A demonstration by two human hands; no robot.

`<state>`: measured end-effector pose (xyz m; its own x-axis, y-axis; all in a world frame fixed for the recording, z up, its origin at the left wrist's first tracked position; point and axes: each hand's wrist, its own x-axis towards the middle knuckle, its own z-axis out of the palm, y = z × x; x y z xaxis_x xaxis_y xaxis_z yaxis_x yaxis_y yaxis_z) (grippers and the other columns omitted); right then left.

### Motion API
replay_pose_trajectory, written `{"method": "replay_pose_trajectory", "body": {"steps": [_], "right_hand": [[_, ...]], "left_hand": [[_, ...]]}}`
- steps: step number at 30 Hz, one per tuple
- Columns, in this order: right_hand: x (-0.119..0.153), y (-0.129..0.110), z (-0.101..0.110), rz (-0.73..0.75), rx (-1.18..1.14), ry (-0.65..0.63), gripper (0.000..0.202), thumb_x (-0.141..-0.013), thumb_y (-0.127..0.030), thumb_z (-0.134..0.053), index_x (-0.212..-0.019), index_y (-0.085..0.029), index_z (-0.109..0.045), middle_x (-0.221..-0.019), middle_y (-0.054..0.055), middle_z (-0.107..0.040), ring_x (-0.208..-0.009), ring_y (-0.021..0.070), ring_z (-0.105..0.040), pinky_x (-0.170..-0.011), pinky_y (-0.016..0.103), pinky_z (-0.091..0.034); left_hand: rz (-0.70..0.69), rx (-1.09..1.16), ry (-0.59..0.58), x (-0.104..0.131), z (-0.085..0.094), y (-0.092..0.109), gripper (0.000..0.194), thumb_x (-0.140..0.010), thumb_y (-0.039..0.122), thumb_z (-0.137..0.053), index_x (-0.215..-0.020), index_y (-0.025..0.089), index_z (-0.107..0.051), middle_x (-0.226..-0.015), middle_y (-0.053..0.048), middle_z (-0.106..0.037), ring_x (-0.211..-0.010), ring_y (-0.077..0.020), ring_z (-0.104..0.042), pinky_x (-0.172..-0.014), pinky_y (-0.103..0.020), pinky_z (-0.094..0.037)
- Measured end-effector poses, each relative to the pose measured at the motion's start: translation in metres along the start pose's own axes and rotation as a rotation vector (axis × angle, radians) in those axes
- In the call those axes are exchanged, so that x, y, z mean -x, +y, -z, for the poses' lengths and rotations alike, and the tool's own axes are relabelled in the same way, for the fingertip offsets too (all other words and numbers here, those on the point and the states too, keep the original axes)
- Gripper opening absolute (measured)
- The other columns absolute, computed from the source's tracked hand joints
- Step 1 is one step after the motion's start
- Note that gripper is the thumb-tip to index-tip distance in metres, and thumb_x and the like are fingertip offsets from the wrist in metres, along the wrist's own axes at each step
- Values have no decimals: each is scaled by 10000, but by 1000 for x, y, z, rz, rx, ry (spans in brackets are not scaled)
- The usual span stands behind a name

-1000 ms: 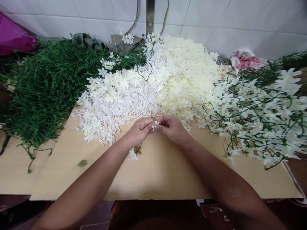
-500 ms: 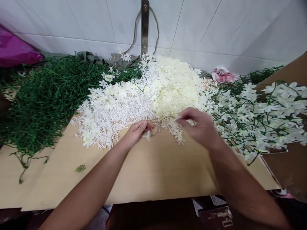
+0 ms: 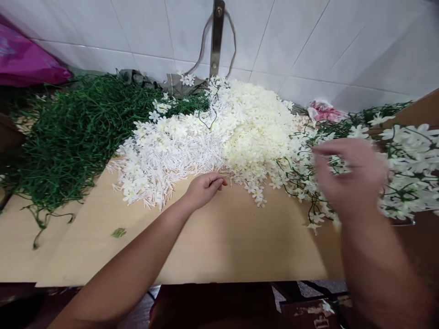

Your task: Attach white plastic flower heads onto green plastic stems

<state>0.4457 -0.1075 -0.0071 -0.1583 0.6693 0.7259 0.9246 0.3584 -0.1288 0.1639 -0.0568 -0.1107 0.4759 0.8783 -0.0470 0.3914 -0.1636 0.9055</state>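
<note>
My left hand [image 3: 206, 189] is over the cardboard, at the front edge of the white flower pile [image 3: 192, 148]. Its fingers are curled in against the thumb, and what they hold, if anything, is hidden. My right hand [image 3: 350, 176] is raised over the finished-looking sprays of white artificial flowers on green stems [image 3: 404, 183] at the right. Motion smears its fingers, so I cannot make out whether anything is between them. Between the hands lies a heap of cream-coloured blossoms [image 3: 257, 123], with a few white flowers [image 3: 257, 194] spilled at its front.
Green plastic stems [image 3: 78, 123] form a large heap at the left. A pink bag [image 3: 27, 57] sits behind it. Cardboard [image 3: 222, 246] covers the work surface, bearing a small green scrap [image 3: 118, 232]. A metal bracket [image 3: 217, 39] stands against the tiled wall.
My right hand has moved right and up, away from my left hand, to above the flower sprays. The thin stem and small flower at my left hand no longer show. The view has shifted slightly.
</note>
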Motion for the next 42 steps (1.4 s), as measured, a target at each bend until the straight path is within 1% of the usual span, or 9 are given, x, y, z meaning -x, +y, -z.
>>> {"method": "replay_pose_trajectory", "body": {"steps": [2,5,10,21,24,28,32,37,42], "right_hand": [[1,-31,-50,174,-152,-142,99,-883,-176,-590,-880,-173,-689,-865,137,-699,-853,233,-614,-790,380,-505],[-7,-69,-114,167,-110,-465,168,-888,-127,-535,-917,-107,-699,-924,169,-693,-936,271,-581,-836,390,-493],[-23,-86,-159,-8,90,-676,211,-872,-86,-497,-964,-65,-687,-989,226,-674,-983,319,-549,-845,416,-443],[-25,-54,-152,-209,-268,-306,103,-884,-209,-498,-941,-183,-580,-732,27,-696,-621,164,-581,-635,280,-399],[-34,-46,-164,-119,-140,-257,192,-857,-189,-513,-1025,-177,-604,-722,39,-683,-657,188,-580,-624,291,-384],[-46,-41,-173,-1,-6,-275,164,-829,-120,-491,-857,-155,-649,-764,102,-686,-709,213,-570,-637,318,-379],[-48,-50,-154,-159,-226,-135,157,-865,-191,-493,-822,-173,-643,-776,80,-685,-692,190,-567,-665,324,-424],[-24,-74,-127,-472,-735,-401,104,-820,-282,-594,-805,-183,-622,-670,14,-650,-577,132,-548,-568,273,-424],[-2,-86,-130,-620,-1022,-563,107,-786,-274,-617,-790,-167,-625,-622,-13,-617,-580,111,-551,-599,261,-452]], "left_hand": [[-9,-8,-2,1,0,0,324,-881,357,-449,-856,148,-694,-726,-21,-631,-670,-139,-566,-662,-257,-418],[-51,19,4,2,1,-3,292,-878,328,-465,-836,145,-688,-739,-30,-638,-689,-142,-571,-675,-257,-433],[-117,7,-10,1,2,-9,280,-896,299,-461,-753,154,-654,-727,-35,-641,-701,-140,-580,-675,-251,-442],[-130,-61,-24,-3,5,-10,281,-901,298,-469,-840,175,-714,-764,-32,-695,-716,-149,-628,-666,-245,-449],[-138,-75,-16,-3,4,-9,286,-899,295,-469,-830,173,-717,-746,-31,-686,-704,-149,-621,-658,-248,-446],[-135,-71,9,-1,3,-8,274,-888,282,-475,-806,169,-711,-722,-26,-670,-685,-146,-605,-650,-252,-446],[-128,53,154,-2,2,-11,211,-868,275,-522,-883,165,-701,-766,-32,-675,-724,-151,-616,-687,-261,-478],[-138,255,423,-4,1,-14,331,-778,314,-698,-1075,177,-651,-863,-32,-637,-707,-126,-572,-673,-250,-489],[-152,252,472,0,2,-8,294,-739,334,-745,-984,182,-686,-855,-31,-644,-682,-113,-545,-666,-245,-470]]}}
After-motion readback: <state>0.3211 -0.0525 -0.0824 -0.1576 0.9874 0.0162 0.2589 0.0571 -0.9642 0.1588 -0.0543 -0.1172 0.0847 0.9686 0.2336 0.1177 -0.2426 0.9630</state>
